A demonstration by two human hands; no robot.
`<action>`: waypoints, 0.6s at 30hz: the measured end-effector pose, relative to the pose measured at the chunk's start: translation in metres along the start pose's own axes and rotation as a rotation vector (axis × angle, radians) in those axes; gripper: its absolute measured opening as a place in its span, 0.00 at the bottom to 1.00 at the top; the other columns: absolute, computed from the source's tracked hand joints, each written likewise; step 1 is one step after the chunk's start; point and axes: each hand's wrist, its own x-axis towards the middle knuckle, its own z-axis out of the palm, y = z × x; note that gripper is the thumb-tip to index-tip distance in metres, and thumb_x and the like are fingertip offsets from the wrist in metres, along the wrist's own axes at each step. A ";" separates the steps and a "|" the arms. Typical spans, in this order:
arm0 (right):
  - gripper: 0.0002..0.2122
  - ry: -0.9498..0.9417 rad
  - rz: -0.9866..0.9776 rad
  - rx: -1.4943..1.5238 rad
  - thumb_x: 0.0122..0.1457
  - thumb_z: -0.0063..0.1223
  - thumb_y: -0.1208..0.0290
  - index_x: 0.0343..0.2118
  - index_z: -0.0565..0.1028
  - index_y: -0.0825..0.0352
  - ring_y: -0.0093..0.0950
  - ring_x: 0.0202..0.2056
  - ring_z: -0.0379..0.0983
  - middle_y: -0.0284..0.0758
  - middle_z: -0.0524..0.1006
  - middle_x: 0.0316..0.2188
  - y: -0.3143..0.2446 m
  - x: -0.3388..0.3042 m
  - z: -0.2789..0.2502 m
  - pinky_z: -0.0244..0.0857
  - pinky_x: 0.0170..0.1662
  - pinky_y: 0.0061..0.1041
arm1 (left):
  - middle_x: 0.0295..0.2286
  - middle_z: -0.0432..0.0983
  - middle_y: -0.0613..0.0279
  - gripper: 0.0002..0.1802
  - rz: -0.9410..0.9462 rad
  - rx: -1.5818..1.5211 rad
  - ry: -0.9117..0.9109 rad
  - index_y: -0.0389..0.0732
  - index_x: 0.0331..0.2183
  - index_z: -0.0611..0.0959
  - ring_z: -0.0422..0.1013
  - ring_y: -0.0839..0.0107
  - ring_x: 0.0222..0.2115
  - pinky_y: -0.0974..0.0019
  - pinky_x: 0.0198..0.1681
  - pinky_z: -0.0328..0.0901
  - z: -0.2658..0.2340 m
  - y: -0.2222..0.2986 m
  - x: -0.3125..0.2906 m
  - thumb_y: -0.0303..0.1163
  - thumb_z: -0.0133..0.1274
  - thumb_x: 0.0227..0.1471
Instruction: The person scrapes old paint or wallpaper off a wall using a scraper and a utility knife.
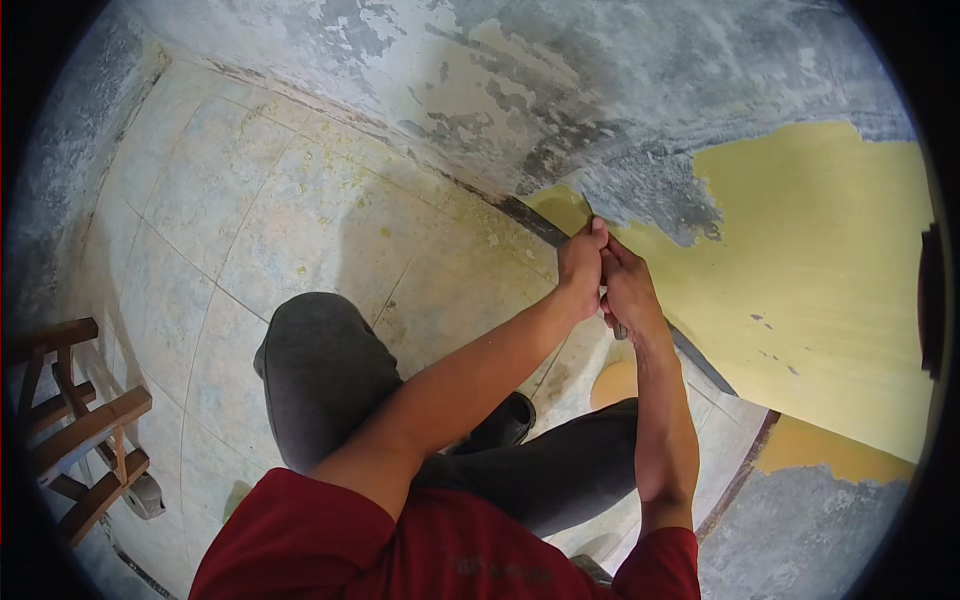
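My left hand (580, 265) and my right hand (631, 290) are closed together round a scraper. The scraper's handle end (620, 331) pokes out below my right hand, and a thin edge shows above my left thumb against the wall; my fingers hide the rest. Both hands are low down, close to where wall meets floor. Around them the wall carries a yellow paint layer (800, 250) with a ragged edge. Left of and above that edge is bare, blotchy grey wall (640, 185). A small yellow patch (557, 207) lies just left of the scraper.
A dark skirting strip (700, 360) runs along the wall's foot. Small flakes lie on the pale tiled floor (240, 230). At the left stands a wooden frame (95, 430). My bent knee (325, 350) is over the tiles, and a dark object (931, 300) sits at the right rim.
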 end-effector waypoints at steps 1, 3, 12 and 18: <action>0.19 0.008 -0.047 -0.050 0.65 0.40 0.64 0.57 0.71 0.63 0.23 0.18 0.67 0.36 0.76 0.24 0.004 0.002 0.000 0.61 0.22 0.23 | 0.32 0.72 0.65 0.17 -0.100 -0.017 0.015 0.47 0.41 0.77 0.67 0.71 0.35 0.63 0.39 0.64 -0.002 0.003 -0.001 0.48 0.46 0.61; 0.19 -0.018 -0.078 -0.107 0.64 0.40 0.65 0.56 0.72 0.64 0.28 0.26 0.74 0.42 0.80 0.29 0.005 -0.013 -0.001 0.67 0.33 0.26 | 0.31 0.71 0.65 0.15 -0.201 -0.052 0.063 0.46 0.36 0.77 0.67 0.72 0.34 0.64 0.39 0.64 -0.002 -0.003 -0.017 0.46 0.44 0.63; 0.19 0.013 0.096 -0.058 0.63 0.41 0.66 0.55 0.72 0.65 0.26 0.22 0.71 0.38 0.77 0.24 -0.015 -0.014 0.000 0.64 0.28 0.27 | 0.29 0.70 0.68 0.14 -0.073 -0.070 0.036 0.48 0.33 0.76 0.66 0.74 0.32 0.64 0.37 0.63 0.006 0.005 -0.014 0.44 0.41 0.64; 0.19 0.059 -0.062 -0.118 0.63 0.40 0.67 0.54 0.72 0.67 0.33 0.31 0.76 0.44 0.80 0.32 -0.005 -0.007 0.002 0.67 0.40 0.32 | 0.29 0.70 0.67 0.13 -0.055 -0.075 0.002 0.50 0.32 0.75 0.66 0.72 0.31 0.63 0.37 0.64 0.001 -0.001 -0.001 0.45 0.42 0.64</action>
